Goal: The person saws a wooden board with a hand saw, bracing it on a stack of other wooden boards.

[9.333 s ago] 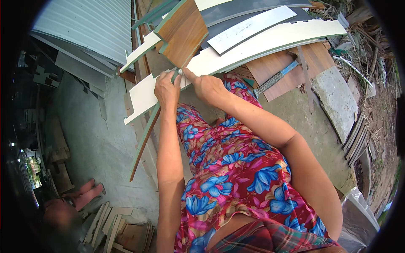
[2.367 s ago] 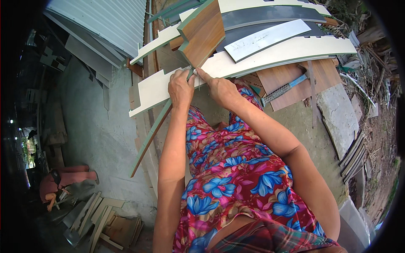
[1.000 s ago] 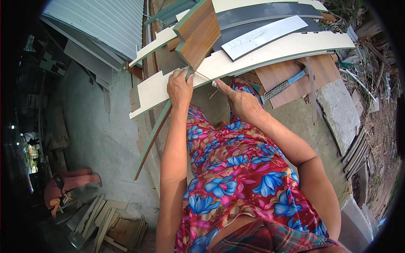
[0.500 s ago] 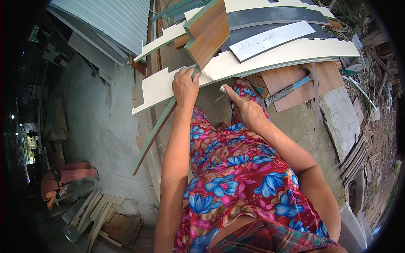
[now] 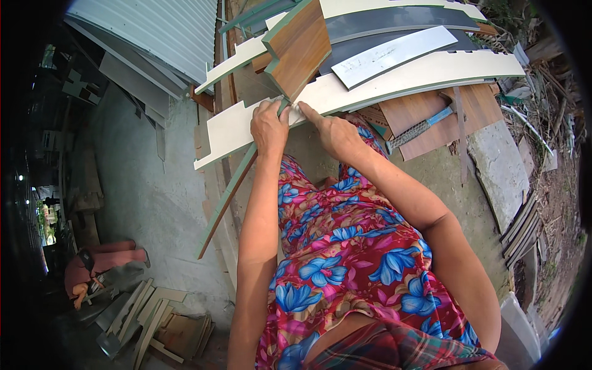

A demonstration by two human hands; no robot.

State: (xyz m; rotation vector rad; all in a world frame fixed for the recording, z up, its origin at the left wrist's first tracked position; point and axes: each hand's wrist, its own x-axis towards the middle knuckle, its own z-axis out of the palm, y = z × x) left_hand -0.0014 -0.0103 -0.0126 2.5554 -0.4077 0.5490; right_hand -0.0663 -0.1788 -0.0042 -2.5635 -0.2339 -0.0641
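My left hand (image 5: 269, 126) is closed around the top end of a narrow green-edged strip (image 5: 225, 200), which slants down to the left. It holds the strip against the near edge of a long cream board (image 5: 382, 80). My right hand (image 5: 336, 134) is right beside it, thumb and forefinger pinched on the same board edge. A wood-grain board with a green edge (image 5: 299, 46) lies on the cream board just above both hands. My flowered garment fills the lower middle.
Grey boards (image 5: 394, 24) and a pale board (image 5: 394, 55) are stacked behind. A blue-handled tool (image 5: 416, 128) rests on brown panels at right, near a concrete slab (image 5: 499, 172). Corrugated metal sheet (image 5: 154, 31) stands at upper left. Scrap wood (image 5: 154, 314) lies on the floor at lower left.
My right hand, a little away from the board a second ago, has moved back up to its edge beside my left hand. The left hand has stayed on the strip.
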